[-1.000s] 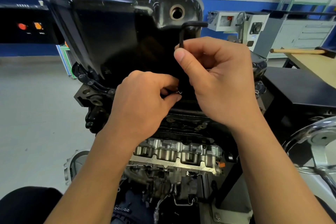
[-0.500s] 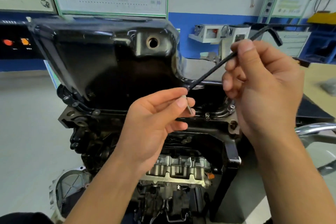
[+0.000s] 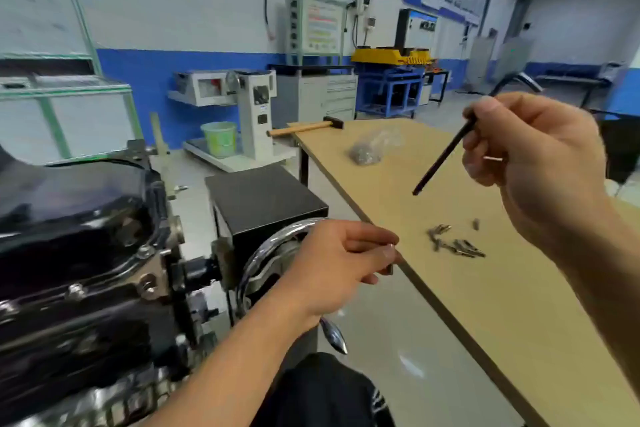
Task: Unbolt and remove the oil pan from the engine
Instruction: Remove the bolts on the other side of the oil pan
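The unbolting is judged to be well under way but unfinished: a small heap of loose bolts (image 3: 457, 246) is laid on the bench (image 3: 485, 322), while the black oil pan (image 3: 69, 204) is seen at the left, seated on top of the engine (image 3: 86, 315) and not yet lifted off. How many fasteners remain in the flange cannot be told, as that edge is blurred. What is left, as far as can be judged, is the setting down of the bolt in hand, the freeing of any remaining ones, and the removal of the pan itself. The left hand (image 3: 346, 260) is stretched out to the right, just at the near-left edge of the bench and in front of a chrome handwheel (image 3: 263, 253); its grip is closed, thumb against fingertips, on a small bolt (image 3: 390, 269), most of which is hidden. The right hand (image 3: 533, 163) is raised above the bench, beyond the heap, with its grip pinched on a black hex key (image 3: 446, 152), whose long arm is pointed down and to the left. A hammer (image 3: 304, 127) is left at the far end of the bench.
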`<control>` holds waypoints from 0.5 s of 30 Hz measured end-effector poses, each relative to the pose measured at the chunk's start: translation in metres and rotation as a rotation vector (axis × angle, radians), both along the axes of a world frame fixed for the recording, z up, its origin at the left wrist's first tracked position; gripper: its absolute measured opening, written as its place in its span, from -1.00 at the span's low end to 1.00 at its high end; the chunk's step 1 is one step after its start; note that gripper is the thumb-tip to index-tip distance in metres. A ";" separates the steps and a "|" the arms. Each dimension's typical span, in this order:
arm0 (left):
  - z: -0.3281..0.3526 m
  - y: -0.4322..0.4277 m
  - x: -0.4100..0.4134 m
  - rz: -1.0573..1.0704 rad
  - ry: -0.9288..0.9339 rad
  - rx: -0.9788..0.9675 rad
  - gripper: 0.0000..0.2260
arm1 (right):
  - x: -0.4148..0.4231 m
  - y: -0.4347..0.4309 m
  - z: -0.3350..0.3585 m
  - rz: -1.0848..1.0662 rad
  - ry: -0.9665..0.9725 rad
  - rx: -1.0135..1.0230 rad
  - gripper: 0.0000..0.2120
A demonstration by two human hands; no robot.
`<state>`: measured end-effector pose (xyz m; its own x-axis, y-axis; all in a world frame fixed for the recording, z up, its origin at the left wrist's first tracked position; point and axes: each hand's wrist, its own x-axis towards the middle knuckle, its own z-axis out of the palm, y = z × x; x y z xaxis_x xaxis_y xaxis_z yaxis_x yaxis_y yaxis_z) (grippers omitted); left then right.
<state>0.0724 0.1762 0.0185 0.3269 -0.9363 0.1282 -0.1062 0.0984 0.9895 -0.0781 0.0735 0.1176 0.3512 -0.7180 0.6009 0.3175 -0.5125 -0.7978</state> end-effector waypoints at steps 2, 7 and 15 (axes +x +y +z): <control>-0.010 -0.051 -0.029 -0.028 -0.185 0.085 -0.90 | -0.039 -0.029 -0.010 -0.107 0.068 0.025 -0.75; -0.038 -0.140 -0.080 0.041 -0.637 0.138 -0.85 | -0.100 -0.085 -0.063 -0.379 0.223 0.090 -0.70; -0.067 -0.181 -0.088 0.155 -0.727 0.041 -0.80 | -0.093 -0.125 -0.128 -0.495 0.431 0.135 -0.66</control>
